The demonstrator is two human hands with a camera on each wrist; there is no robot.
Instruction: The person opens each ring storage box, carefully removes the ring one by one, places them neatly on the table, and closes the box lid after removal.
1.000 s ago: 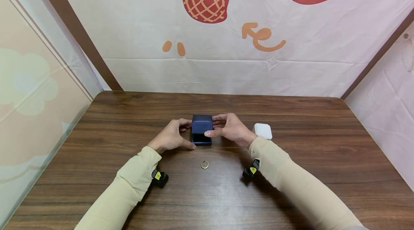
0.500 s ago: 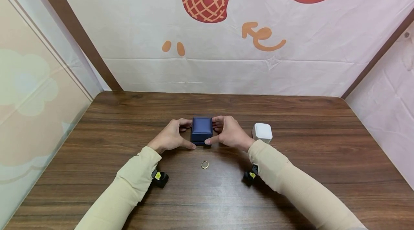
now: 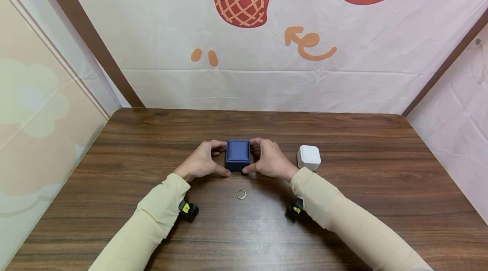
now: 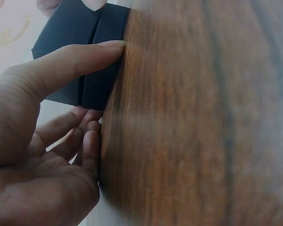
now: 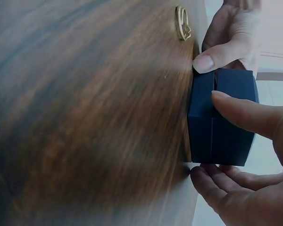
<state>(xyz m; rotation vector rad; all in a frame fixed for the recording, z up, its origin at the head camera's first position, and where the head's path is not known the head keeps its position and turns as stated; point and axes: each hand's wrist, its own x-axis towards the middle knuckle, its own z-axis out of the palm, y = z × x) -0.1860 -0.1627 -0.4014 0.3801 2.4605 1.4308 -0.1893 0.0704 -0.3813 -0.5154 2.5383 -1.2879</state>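
Observation:
A dark blue ring box stands on the table with its lid down; a thin seam between lid and base shows in both wrist views. My left hand holds the box's left side, its thumb across the front near the base and its fingers along the side. From the right, my right hand grips the box, thumb on the front by the seam, fingers at the right side. In front of the box lies a gold ring, touched by neither hand.
A small white box stands right of the right hand, close to that wrist. The brown wooden table meets a printed cloth backdrop at its far edge. A black camera sits under the left wrist.
The ring box's lid has come down from partly raised to closed, and my right thumb has moved down with it. My left hand, the gold ring and the white box stay in place.

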